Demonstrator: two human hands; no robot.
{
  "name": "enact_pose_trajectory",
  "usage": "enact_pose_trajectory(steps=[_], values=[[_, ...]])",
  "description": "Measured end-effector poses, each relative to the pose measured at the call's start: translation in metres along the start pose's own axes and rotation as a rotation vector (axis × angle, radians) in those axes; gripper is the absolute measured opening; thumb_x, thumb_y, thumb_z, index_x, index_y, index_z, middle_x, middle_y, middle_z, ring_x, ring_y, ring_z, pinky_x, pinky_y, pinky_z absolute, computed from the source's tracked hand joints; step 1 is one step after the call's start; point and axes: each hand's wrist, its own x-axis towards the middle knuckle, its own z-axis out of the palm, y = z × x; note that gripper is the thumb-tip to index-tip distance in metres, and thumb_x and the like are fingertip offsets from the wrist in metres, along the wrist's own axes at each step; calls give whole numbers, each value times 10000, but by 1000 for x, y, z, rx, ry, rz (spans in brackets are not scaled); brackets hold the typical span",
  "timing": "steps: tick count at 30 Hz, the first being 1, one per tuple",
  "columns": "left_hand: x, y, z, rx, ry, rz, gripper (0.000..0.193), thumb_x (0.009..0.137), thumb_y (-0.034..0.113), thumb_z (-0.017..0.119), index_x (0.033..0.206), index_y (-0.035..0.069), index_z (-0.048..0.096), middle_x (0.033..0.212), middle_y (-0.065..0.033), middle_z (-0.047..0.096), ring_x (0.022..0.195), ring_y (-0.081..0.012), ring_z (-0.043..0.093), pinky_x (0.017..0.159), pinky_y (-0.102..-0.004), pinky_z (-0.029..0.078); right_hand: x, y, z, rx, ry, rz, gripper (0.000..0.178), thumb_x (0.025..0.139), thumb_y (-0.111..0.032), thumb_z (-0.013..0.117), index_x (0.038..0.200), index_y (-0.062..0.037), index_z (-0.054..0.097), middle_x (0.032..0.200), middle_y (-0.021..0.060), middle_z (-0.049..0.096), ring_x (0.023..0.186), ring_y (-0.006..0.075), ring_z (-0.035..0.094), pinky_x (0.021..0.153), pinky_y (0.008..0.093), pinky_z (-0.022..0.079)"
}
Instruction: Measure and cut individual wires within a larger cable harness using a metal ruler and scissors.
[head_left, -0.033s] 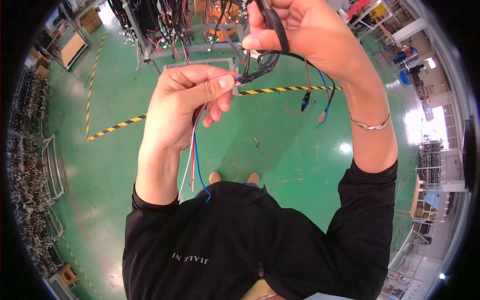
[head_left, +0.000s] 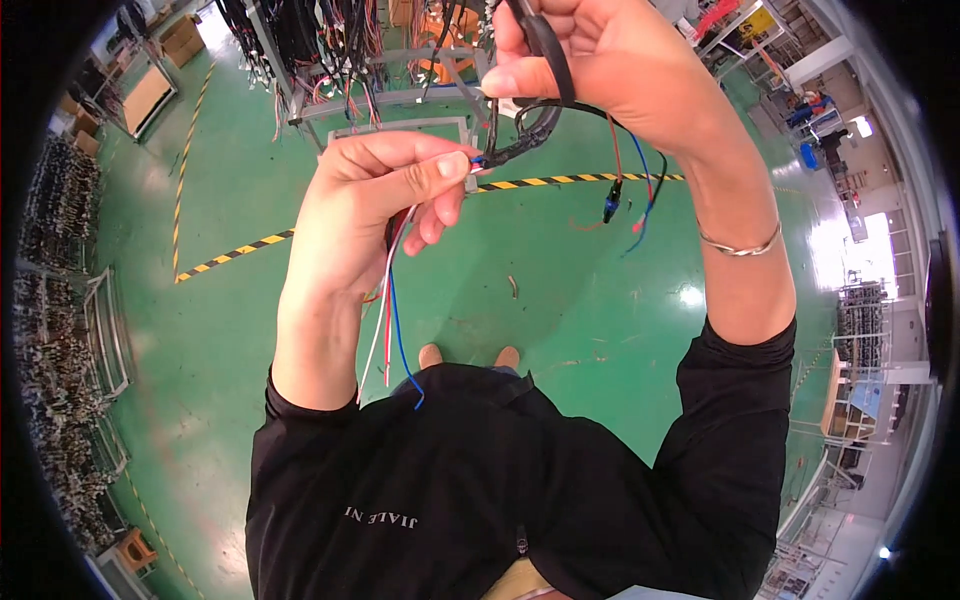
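A wire harness point(head_left: 520, 148) hangs between my two hands, its middle wrapped in black. My left hand point(head_left: 385, 195) pinches it between thumb and forefinger, where blue and white wires come out of the wrapping. Loose white, red and blue wires point(head_left: 396, 310) dangle below that hand. Higher up and to the right, my right hand point(head_left: 600, 70) is closed, with the thumb pressed toward the fingers. In it is a flat black tape-like band point(head_left: 546, 50); its upper end is cut off by the frame. Below this hand hang thin wires, one with a small black connector point(head_left: 612, 202).
A metal rack point(head_left: 285, 85) hung with many wire bundles stands ahead. Yellow-black striped tape point(head_left: 240, 243) marks the green floor point(head_left: 560, 270). More hanging harnesses point(head_left: 55, 370) line the left side. A shelf with boxes point(head_left: 145, 95) is far left, and benches point(head_left: 850, 400) are at right.
The wires dangling below my right hand have swung slightly, and the loose wires under my left hand have shifted a little. Both hands keep nearly the same place and grip.
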Motion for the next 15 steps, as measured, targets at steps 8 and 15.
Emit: enact_pose_trajectory(steps=[8, 15], values=[[2, -1, 4, -137, -42, -95, 156, 907, 135, 666, 920, -19, 687, 689, -51, 639, 542, -84, 549, 471, -222, 407, -1, -3, 0, -11, 42, 46, 232, 784, -28, 785, 867, -30, 569, 806, -28, 587, 747, 53, 539, 685, 213, 461], [10, -23, 28, 627, 243, 233, 194, 901, 96, 664, 1010, -41, 582, 787, -53, 616, 657, -66, 533, 576, -224, 427, -2, -11, 8, -305, 1, -144, 101, 819, 40, 619, 830, 64, 522, 722, 81, 552, 678, 112, 483, 639, 262, 434]])
